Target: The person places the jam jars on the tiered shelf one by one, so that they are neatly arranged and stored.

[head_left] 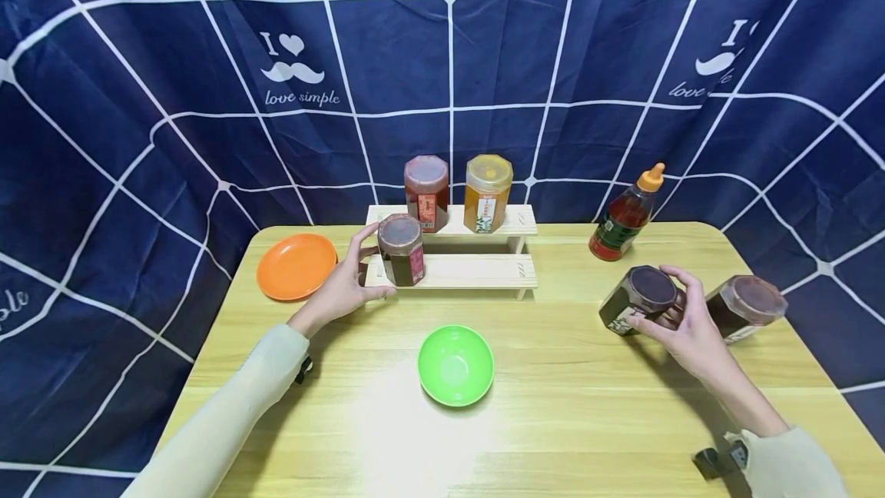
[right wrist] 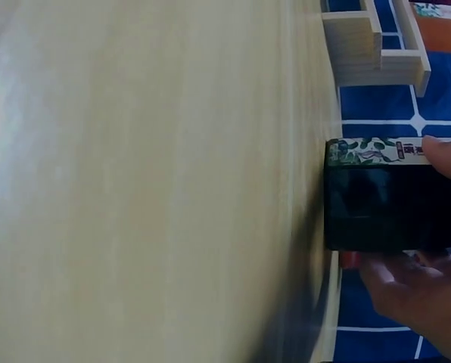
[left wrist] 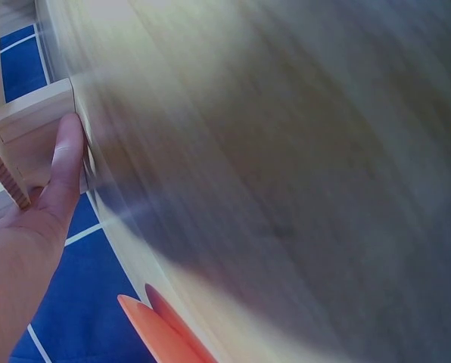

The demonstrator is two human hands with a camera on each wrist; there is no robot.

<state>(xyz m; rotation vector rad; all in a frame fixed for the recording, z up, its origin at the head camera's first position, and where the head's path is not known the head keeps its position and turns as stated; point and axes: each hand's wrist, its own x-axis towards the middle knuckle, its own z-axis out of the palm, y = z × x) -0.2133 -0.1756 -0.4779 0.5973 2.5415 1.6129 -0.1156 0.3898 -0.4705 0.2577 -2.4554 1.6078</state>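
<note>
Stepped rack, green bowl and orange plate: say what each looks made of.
Pale two-step rack: unfinished light wood, by its visible grain and matte boards. Round green bowl: probably plastic, uniform bright colour with a soft sheen. Round orange plate: likely the same smooth plastic, though glazed ceramic cannot be excluded.

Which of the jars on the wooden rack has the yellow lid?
The amber jar on the rack's upper step, right side. The red jar beside it and the dark jar on the lower step, beside the left hand, have brownish lids.
</note>
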